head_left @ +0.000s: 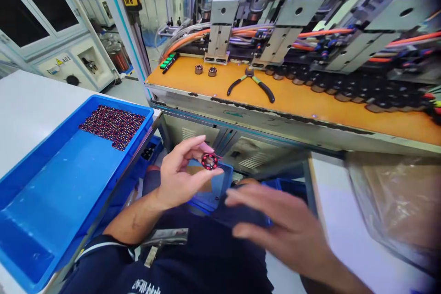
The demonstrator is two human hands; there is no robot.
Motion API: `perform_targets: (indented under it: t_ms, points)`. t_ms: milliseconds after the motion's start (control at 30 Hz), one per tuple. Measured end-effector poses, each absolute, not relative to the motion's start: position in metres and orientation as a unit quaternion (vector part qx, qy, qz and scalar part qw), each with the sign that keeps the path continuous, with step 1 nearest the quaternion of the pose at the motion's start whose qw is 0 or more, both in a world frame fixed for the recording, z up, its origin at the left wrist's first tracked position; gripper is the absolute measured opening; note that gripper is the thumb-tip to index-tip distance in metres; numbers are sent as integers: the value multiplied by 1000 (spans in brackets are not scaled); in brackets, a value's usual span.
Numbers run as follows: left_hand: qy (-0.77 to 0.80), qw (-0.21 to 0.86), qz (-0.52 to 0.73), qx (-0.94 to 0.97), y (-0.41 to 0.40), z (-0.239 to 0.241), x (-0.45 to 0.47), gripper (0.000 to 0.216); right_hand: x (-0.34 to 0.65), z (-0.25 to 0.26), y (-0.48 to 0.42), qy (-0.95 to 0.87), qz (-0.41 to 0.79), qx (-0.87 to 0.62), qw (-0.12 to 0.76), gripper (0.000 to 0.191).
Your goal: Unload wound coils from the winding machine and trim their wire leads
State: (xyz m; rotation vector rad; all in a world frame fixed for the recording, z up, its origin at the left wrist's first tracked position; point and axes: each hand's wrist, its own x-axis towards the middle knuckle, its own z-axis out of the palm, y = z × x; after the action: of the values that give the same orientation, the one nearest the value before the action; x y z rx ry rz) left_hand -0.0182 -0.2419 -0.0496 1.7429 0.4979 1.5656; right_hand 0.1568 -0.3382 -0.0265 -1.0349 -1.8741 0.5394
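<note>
My left hand (179, 174) pinches a small round ring-shaped part with red windings (209, 161) between thumb and fingertips, held up in front of me. My right hand (279, 223) hovers lower right of it, fingers stretched out and blurred by motion, holding nothing. A blue tray (51, 202) lies to my left, with several similar dark red parts (113, 125) packed in rows at its far end.
An orange work surface (310, 101) of a machine lies ahead with pliers (251, 83), two small metal rings (205, 70) and a row of dark round parts (344, 89). A clear plastic bag (396, 197) lies on the white table at right. Blue bins sit below.
</note>
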Motion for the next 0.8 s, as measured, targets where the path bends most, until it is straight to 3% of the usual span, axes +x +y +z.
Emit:
perform_targets:
  t_ms: [133,267,467,800]
  points:
    - [202,323,599,705,-245,-55,-20,70,153,-32,-308,-548,396,-462,574,21]
    - [212,310,573,728,-251,-59,-24,70,131,-46,-292,-460,544,-405,572,22]
    - [214,397,556,699,-254,-59,-29,74,118,-66,-307,-363,570,-403,618,28]
    - [174,489,514,683,-252,-59,-24,76,126,-53,-312,-343,608,-401,593,23]
